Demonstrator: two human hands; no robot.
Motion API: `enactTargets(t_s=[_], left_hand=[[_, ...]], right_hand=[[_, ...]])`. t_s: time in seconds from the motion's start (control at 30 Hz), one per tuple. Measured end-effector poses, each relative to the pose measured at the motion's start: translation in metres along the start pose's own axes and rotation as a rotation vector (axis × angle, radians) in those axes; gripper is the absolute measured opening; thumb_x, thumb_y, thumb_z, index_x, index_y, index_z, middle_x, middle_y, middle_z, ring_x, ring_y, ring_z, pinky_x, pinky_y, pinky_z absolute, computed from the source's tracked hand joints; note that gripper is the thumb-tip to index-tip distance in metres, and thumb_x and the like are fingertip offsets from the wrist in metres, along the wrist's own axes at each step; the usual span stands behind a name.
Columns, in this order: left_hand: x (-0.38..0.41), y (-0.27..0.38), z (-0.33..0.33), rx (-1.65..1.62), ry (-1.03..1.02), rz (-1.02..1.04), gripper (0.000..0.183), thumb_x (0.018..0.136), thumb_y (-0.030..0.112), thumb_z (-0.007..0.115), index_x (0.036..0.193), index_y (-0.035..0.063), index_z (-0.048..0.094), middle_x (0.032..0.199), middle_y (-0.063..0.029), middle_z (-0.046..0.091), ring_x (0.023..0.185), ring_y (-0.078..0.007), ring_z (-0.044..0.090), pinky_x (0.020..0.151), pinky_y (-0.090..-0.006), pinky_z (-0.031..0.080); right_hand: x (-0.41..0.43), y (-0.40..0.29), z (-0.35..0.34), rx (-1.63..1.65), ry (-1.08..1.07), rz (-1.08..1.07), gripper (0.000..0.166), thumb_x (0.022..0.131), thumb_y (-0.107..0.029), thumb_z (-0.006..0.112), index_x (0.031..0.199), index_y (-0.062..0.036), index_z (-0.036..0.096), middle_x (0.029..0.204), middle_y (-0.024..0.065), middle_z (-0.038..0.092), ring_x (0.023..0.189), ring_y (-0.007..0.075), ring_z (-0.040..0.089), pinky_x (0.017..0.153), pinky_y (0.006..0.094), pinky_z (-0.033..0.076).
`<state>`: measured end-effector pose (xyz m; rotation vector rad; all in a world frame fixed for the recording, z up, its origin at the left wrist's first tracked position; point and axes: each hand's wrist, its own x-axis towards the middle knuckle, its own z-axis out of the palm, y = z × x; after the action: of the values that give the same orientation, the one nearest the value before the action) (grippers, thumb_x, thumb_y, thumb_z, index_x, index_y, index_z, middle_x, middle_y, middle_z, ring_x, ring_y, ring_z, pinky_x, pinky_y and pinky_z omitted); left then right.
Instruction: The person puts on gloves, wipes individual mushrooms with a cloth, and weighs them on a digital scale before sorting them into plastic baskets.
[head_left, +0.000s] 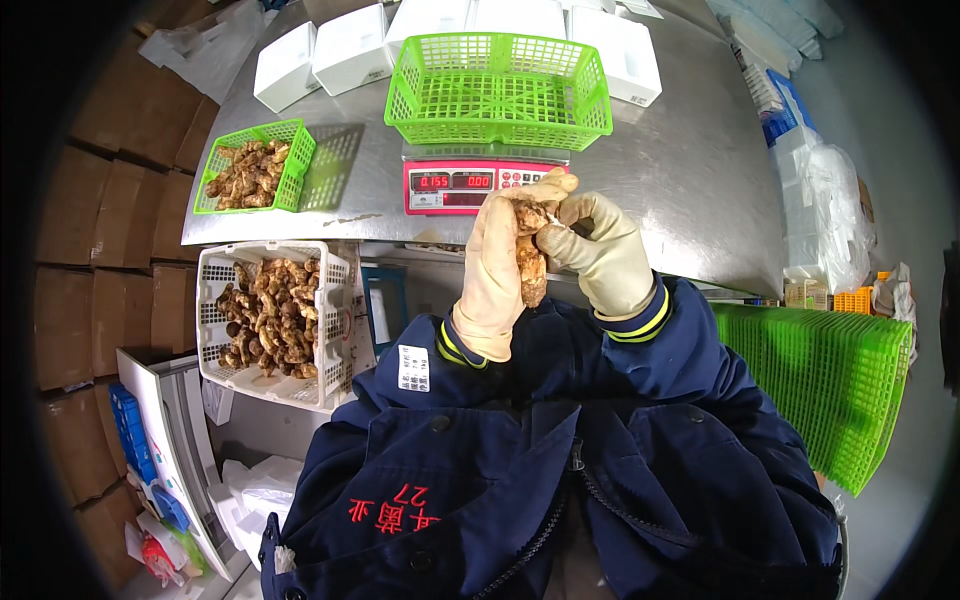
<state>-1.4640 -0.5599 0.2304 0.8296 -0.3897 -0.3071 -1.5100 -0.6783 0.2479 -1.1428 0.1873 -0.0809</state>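
Observation:
Above the table's front edge, my left hand (491, 277) in a cream rubber glove holds brown, matsutake-like mushrooms (532, 274), one piece above another. My right hand (604, 251), gloved alike, has its bent fingers against their right side. A small white bit shows at those fingertips; whether they pinch it is not clear. Just beyond my hands stands a red digital scale (431, 199) with lit red digits. On its platform rests a green plastic basket (499, 135) with nothing in it. A smaller green basket (289, 196) of mushrooms sits on the table to the left.
A white plastic crate (259, 384) of mushrooms stands left, below the steel tabletop (675, 180). White foam boxes (619, 56) line the table's back. Nested green baskets (817, 390) stand at my right. Cardboard boxes (124, 210) are stacked far left.

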Motion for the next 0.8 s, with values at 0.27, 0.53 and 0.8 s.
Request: enactTargets(t_s=[0.27, 0.53, 0.8], left_hand=[[-0.003, 0.015, 0.003, -0.001, 0.001, -0.124, 0.057, 0.105, 0.043, 0.026, 0.117, -0.0036, 0.057, 0.128, -0.0207, 0.058, 0.123, -0.0274, 0.052, 0.108, -0.0378, 0.036], [0.005, 0.003, -0.010, -0.237, 0.055, -0.233, 0.062, 0.104, 0.049, 0.024, 0.128, -0.0016, 0.051, 0.132, -0.0173, 0.055, 0.124, -0.0255, 0.052, 0.107, -0.0365, 0.039], [0.000, -0.005, -0.016, 0.180, -0.034, -0.209, 0.049, 0.100, 0.017, 0.048, 0.143, 0.0026, 0.029, 0.124, -0.0122, 0.055, 0.110, -0.0215, 0.058, 0.091, -0.0338, 0.048]], right_hand=[[0.006, 0.004, -0.007, 0.066, -0.050, -0.024, 0.010, 0.088, -0.004, 0.069, 0.091, -0.0027, 0.059, 0.076, 0.0017, 0.060, 0.062, 0.0084, 0.054, 0.056, 0.0230, 0.044], [0.016, -0.011, -0.012, 0.040, 0.114, -0.235, 0.023, 0.092, -0.004, 0.061, 0.113, 0.0050, 0.056, 0.100, 0.0148, 0.068, 0.085, 0.0173, 0.067, 0.073, 0.0276, 0.054], [0.003, -0.007, 0.012, -0.381, -0.069, -0.398, 0.028, 0.086, 0.002, 0.064, 0.113, 0.0023, 0.062, 0.115, 0.0118, 0.065, 0.107, 0.0207, 0.062, 0.095, 0.0334, 0.047]])
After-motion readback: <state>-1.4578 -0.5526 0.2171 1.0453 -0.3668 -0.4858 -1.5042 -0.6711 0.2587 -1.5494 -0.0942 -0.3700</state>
